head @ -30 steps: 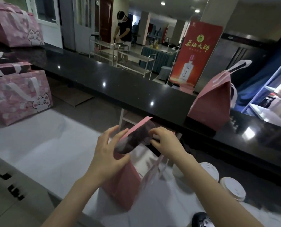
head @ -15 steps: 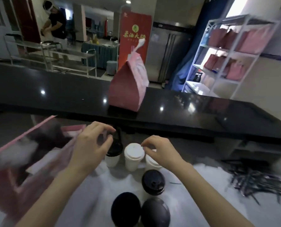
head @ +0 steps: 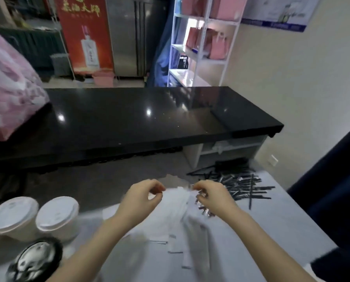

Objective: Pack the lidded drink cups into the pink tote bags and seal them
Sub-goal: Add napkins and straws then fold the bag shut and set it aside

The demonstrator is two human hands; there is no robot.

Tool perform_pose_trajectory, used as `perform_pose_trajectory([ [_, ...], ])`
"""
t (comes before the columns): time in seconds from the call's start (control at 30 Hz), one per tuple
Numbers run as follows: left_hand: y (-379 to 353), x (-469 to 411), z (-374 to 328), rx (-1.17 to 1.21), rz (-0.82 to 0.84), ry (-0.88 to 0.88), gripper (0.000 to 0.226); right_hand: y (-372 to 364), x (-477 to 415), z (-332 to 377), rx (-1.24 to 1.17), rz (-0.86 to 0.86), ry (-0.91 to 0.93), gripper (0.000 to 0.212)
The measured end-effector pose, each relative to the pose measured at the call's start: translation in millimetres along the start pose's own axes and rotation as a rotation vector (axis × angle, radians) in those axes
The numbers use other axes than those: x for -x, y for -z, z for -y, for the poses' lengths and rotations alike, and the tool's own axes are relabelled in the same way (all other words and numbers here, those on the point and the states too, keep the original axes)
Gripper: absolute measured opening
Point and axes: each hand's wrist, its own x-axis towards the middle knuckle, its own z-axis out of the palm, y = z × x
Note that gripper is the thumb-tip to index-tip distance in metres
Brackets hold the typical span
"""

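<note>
Left grip (head: 143, 197) and right grip (head: 214, 197) are both pinching the top edge of some flimsy white sheet (head: 176, 216) over the pale tabletop (head: 282, 231). It's too blurry to say what it actually is. The lidded cups sit off to the left: two white-lid cups (head: 13, 216) side by side, with a black-lid cup (head: 35, 259) just in front. The pink tote bag (head: 11, 94) is up on the raised black tabletop (head: 149, 119), far left. A pile of black straws (head: 243, 184) lies just beyond the right grip.
</note>
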Motion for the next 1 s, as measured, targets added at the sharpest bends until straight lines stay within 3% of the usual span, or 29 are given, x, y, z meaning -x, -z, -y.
perform_pose_trajectory([
  [0.2, -108, -54, -27, -0.006, 0.18, 0.091, 0.014, -1, -3, -97, 0.187, 0.042, -0.079, 0.052],
  [0.37, -173, -77, -41, -0.233, 0.261, 0.093, 0.028, -10, -21, -127, 0.363, 0.106, 0.039, 0.062],
  [0.5, -201, -86, -39, -0.476, 0.245, 0.106, 0.048, -22, -41, -133, 0.409, 0.099, 0.096, 0.056],
  [0.6, -209, -91, -35, -0.568, 0.233, 0.085, 0.045, -29, -51, -136, 0.397, 0.04, 0.156, 0.038],
  [0.73, -206, -94, -33, -0.49, 0.231, 0.08, 0.018, -24, -53, -135, 0.424, -0.051, 0.227, 0.013],
  [0.87, -192, -92, -29, -0.387, 0.144, 0.029, 0.017, -16, -51, -132, 0.377, -0.13, 0.273, 0.022],
  [1.0, -162, -89, -27, -0.239, -0.004, -0.009, 0.012, -1, -52, -112, 0.304, -0.236, 0.315, 0.016],
])
